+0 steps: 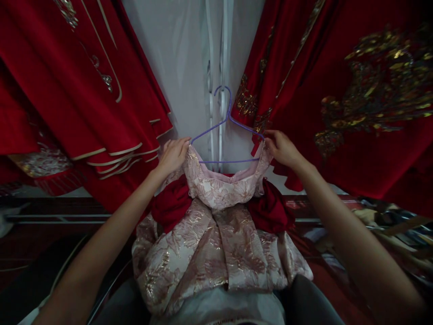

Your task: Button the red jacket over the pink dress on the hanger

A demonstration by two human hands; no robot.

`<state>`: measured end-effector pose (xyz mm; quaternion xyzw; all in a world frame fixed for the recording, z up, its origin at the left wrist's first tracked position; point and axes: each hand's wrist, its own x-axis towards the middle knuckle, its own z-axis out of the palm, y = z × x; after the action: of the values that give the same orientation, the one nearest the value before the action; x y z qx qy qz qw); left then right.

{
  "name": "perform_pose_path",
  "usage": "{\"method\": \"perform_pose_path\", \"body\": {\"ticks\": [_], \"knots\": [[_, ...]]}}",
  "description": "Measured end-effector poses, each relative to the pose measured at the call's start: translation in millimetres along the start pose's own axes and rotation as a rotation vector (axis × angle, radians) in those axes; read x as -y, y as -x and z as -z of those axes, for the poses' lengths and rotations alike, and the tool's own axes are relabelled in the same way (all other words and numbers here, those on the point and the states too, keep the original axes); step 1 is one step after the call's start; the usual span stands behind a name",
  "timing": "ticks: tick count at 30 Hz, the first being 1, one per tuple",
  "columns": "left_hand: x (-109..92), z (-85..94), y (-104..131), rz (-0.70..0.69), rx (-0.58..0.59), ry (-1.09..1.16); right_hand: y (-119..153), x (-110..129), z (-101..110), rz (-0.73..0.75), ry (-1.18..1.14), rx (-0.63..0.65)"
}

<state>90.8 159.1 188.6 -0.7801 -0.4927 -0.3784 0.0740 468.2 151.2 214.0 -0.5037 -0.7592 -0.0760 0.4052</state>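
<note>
Our left hand (173, 156) pinches one shoulder of a pink-and-gold brocade dress (223, 193) at one end of a purple wire hanger (228, 115), and our right hand (283, 146) grips the opposite shoulder at the other end. The dress is right in front of us, bodice uppermost and skirt spread toward us, between red embroidered garments (84, 99) hanging at both sides. We take the step in hand to be seating the shoulders on the hanger; the next move would call for keeping both ends even. Our fingertips are partly hidden at the cloth. We cannot tell whether the dark red bunched fabric (172, 204) belongs to the dress, and the clutter (399, 239) at lower right is too dim to name.
</note>
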Motion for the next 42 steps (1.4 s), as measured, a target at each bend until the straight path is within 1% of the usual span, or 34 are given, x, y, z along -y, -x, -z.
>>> {"method": "perform_pose_path", "body": {"ticks": [2,3,5,7,9,11,13,16,18,20,22,24,26,27,29,31,33,34,36,38,40,42], "knots": [[1,-3.4,-1,-0.021,0.054,0.023,-1,-15,-10,0.004,0.007,-0.016],[2,-3.9,-1,-0.037,0.078,0.049,0,-19,-11,0.006,0.012,-0.027],[4,-2.9,-2,-0.06,0.109,0.085,4,-22,-9,0.002,0.024,-0.046],[3,-0.5,-2,-0.076,0.125,0.077,8,-20,-3,0.0,0.023,-0.052],[3,2.0,-1,-0.092,0.098,0.05,11,-18,3,0.004,0.02,-0.058],[7,4.3,2,-0.093,0.045,0.025,14,-20,6,-0.011,0.05,-0.082],[14,7.0,7,-0.062,0.002,0.0,19,-28,6,-0.062,0.109,-0.121],[30,13.3,22,0.034,-0.019,-0.065,32,-48,5,-0.173,0.181,-0.146],[36,18.5,35,0.112,0.006,-0.094,46,-62,6,-0.277,0.187,-0.089],[36,23.4,47,0.163,0.089,-0.089,63,-70,7,-0.405,0.125,0.063],[29,26.6,56,0.167,0.218,-0.043,79,-69,11,-0.467,-0.026,0.258],[16,27.0,61,0.131,0.343,0.044,91,-60,14,-0.421,-0.219,0.399],[-2,24.0,59,0.086,0.414,0.134,97,-45,17,-0.333,-0.371,0.454],[-12,21.1,56,0.056,0.418,0.167,98,-36,17,-0.3,-0.415,0.459],[-32,12.3,46,-0.041,0.369,0.198,94,-20,17,-0.251,-0.444,0.449],[-51,-0.3,35,-0.188,0.292,0.208,88,-6,15,-0.206,-0.427,0.432],[-65,-16.0,25,-0.303,0.228,0.191,81,5,14,-0.166,-0.405,0.418],[-70,-24.6,21,-0.336,0.209,0.174,79,9,13,-0.154,-0.399,0.406],[-76,-41.6,17,-0.376,0.208,0.131,76,15,13,-0.147,-0.403,0.352],[-78,-55.5,19,-0.405,0.245,0.082,76,16,13,-0.146,-0.416,0.248],[-77,-63.1,23,-0.418,0.271,0.037,78,10,14,-0.152,-0.416,0.13],[-75,-63.0,28,-0.404,0.259,0.001,80,-4,15,-0.18,-0.4,0.009]]}}
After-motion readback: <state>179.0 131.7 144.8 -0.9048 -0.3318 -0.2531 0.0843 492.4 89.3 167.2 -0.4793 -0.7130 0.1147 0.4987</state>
